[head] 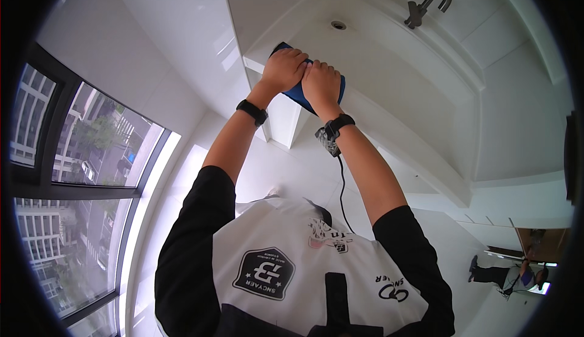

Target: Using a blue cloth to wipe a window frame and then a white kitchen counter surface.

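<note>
Both my hands grip a dark blue cloth (299, 96) at the near left edge of a long white sink (388, 58). My left hand (284, 69) lies on the cloth's left part, its fingers curled over the top. Right beside it, my right hand (320, 83) is closed on the cloth's right part. The two hands touch at the fingers. The cloth's underside and my fingertips are partly hidden. Each wrist wears a black band, and a cable hangs from the right one.
A dark faucet (416, 13) stands at the sink's far side, and a drain (338, 25) lies in its basin. A white wall and a window (98, 136) are on the left. Another person (513, 276) stands far off at the lower right.
</note>
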A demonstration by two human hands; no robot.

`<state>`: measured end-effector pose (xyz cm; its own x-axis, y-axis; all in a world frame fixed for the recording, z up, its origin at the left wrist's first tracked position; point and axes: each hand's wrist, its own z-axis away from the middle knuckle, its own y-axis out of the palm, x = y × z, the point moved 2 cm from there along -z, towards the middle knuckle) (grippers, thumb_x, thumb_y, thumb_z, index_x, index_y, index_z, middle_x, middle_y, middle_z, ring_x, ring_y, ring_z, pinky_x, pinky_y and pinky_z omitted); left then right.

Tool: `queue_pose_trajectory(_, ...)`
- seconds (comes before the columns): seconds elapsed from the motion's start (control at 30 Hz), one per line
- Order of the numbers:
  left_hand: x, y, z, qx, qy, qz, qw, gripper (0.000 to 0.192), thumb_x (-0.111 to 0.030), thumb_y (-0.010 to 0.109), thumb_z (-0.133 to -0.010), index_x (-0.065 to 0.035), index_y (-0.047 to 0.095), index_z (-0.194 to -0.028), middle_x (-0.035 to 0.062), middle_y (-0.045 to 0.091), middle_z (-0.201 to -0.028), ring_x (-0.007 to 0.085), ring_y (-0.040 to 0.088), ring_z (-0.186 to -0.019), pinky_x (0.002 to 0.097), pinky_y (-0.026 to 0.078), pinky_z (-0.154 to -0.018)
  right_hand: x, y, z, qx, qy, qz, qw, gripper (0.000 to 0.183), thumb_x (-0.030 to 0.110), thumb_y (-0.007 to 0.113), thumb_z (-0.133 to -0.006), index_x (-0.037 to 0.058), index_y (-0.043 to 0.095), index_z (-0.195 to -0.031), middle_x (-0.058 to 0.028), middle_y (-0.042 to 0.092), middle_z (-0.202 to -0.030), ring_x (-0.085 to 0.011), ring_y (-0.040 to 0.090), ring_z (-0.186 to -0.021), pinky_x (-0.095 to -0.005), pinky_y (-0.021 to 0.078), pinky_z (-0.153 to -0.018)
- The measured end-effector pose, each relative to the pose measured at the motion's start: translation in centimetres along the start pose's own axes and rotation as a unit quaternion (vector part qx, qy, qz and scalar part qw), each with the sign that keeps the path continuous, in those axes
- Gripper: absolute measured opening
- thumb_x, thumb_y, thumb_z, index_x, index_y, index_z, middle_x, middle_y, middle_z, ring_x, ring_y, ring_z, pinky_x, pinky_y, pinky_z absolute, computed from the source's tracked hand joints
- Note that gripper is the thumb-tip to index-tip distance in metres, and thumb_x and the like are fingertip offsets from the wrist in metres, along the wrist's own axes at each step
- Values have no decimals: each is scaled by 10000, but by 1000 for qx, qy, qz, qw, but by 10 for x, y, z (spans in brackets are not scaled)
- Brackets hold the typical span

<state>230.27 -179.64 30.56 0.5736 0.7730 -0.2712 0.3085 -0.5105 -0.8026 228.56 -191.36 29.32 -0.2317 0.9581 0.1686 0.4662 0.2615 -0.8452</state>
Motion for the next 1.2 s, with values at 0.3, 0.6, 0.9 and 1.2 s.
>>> queue_pose_trajectory(0.3, 2, 15, -1, 0, -21, -39, 999, 264, -249, 487, -858, -68, 643, -972, 96, 639, -1013, 282, 572, -997, 380, 428, -887, -10, 7, 1, -2, 10, -35, 999, 262, 231, 457, -885, 54, 617, -778, -120, 639, -767, -286, 613, -749, -402, 447, -719)
queue_pose_trajectory(0.6, -10, 27, 1, -18, -3, -84, 996, 280, -283, 480, -860, -77, 626, -980, 79, 637, -989, 268, 577, -977, 395, 422, -901, -20, 1, 11, -26, 11, -44, 999, 228, 210, 459, -876, 53, 615, -820, -116, 641, -802, -283, 606, -778, -403, 432, -766)
queue_pose_trajectory(0.9, -63, 45, -2, -14, 26, -62, 998, 251, -241, 475, -849, -56, 620, -938, 120, 639, -924, 290, 589, -916, 395, 441, -842, -63, -22, 40, -21, 31, -43, 998, 233, 210, 449, -884, 49, 613, -845, -124, 638, -822, -283, 602, -816, -402, 426, -802)
queue_pose_trajectory(1.2, -142, 67, -7, -72, 91, -53, 992, 163, -193, 495, -830, -52, 567, -792, 108, 604, -795, 284, 577, -822, 386, 443, -774, -122, -62, 82, -67, 52, -29, 996, 252, 210, 449, -887, 43, 624, -959, -103, 642, -895, -264, 590, -891, -389, 417, -850)
